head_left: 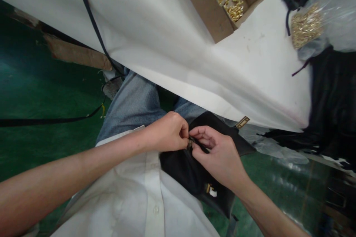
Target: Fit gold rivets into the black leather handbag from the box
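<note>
A black bag with a leather-like surface lies across the lap. It has a rectangular gold fitting at its far edge and a small gold clasp with a white bit beside it nearer the body. Over the bag's middle, my left hand is closed in a pinch, its fingertips hiding most of what they grip. Right against it, my right hand pinches a narrow black strap. A tiny metallic piece shows between the two sets of fingertips, too small to name.
Ahead is a table with a white cover. On it stand a cardboard box of small gold parts and a clear plastic bag of similar pieces. Black material hangs at the right. A black cord crosses the cover's left side.
</note>
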Available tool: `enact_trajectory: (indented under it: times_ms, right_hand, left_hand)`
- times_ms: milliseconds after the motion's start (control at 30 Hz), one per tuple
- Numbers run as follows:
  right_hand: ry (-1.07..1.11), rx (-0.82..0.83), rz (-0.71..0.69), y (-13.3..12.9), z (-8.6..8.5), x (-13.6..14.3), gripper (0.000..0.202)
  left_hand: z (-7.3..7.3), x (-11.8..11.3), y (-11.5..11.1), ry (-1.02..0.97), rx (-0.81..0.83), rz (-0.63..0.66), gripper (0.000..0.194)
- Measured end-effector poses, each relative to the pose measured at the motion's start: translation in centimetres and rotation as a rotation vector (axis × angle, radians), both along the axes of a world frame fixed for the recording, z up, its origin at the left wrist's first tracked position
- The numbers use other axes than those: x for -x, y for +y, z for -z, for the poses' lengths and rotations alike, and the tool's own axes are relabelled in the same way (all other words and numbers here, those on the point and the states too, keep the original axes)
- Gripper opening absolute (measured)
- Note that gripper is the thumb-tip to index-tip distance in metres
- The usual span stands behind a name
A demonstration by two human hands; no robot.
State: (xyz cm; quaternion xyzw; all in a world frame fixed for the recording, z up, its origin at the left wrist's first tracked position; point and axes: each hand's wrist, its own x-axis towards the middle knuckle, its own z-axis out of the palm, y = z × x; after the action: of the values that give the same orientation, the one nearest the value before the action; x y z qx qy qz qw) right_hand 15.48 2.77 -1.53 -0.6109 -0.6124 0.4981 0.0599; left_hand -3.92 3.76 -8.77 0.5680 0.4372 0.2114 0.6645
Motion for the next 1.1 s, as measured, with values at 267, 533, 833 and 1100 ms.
enact_trajectory:
  times_ms: [267, 533, 833, 1100]
  right_hand:
    - [0.0, 0.021, -0.002, -0.07, -0.11, -0.09, 0.023]
    - [-0.01, 0.029, -0.012, 0.24, -0.06, -0.29, 0.021]
    - [-0.015, 0.071, 0.066, 0.61, 0.31, -0.23, 0.015]
    - [-0.059, 0.047, 0.037, 0.58, 0.28, 0.11, 0.014]
  left_hand:
    - [-0.35, 0.08, 0.17, -0.008, 0.014, 0.022, 0.009]
    - [-0.3, -0.15, 0.37, -0.023, 0.068, 0.005, 0.008]
    - [-0.47, -0.07, 0.54, -0.002, 0.144, 0.005, 0.005]
    - [-0.14, 0.36, 0.5, -0.039, 0.186, 0.027, 0.008]
